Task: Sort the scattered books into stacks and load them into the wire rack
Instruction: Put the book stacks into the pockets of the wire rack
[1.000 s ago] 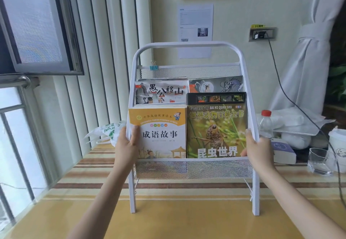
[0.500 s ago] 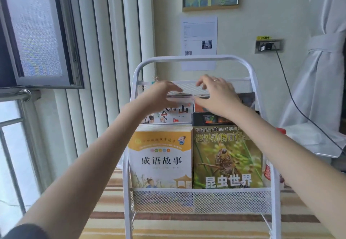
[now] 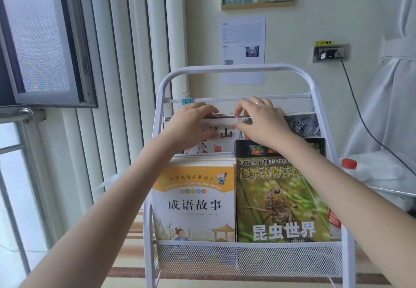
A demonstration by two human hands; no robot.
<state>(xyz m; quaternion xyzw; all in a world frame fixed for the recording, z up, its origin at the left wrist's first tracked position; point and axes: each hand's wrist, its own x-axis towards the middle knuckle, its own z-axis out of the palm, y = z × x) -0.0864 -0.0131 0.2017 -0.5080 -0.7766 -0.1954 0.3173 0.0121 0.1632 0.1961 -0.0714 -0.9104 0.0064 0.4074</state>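
Observation:
A white wire rack (image 3: 234, 68) stands in front of me with books in two tiers. In the lower tier a yellow-and-white storybook stack (image 3: 193, 204) stands left of a green insect book (image 3: 281, 197). Behind them, the upper tier holds a white picture-book stack (image 3: 225, 134) and a dark book stack (image 3: 304, 125). My left hand (image 3: 191, 123) curls over the top edge of the white stack. My right hand (image 3: 261, 118) pinches the top edges of the dark stack close to the middle. Both hands hide much of those covers.
A blue binder clip (image 3: 187, 99) hangs on the rack's top mesh rail. A red-capped bottle (image 3: 349, 163) stands just right of the rack, under a black cable (image 3: 360, 112) from the wall socket. An open window (image 3: 45, 39) is at left. The rack rests on a striped tabletop (image 3: 135, 272).
A second ago both hands held the rack's side posts. They rose to the upper tier's book tops and have since settled there; my view has moved closer and higher.

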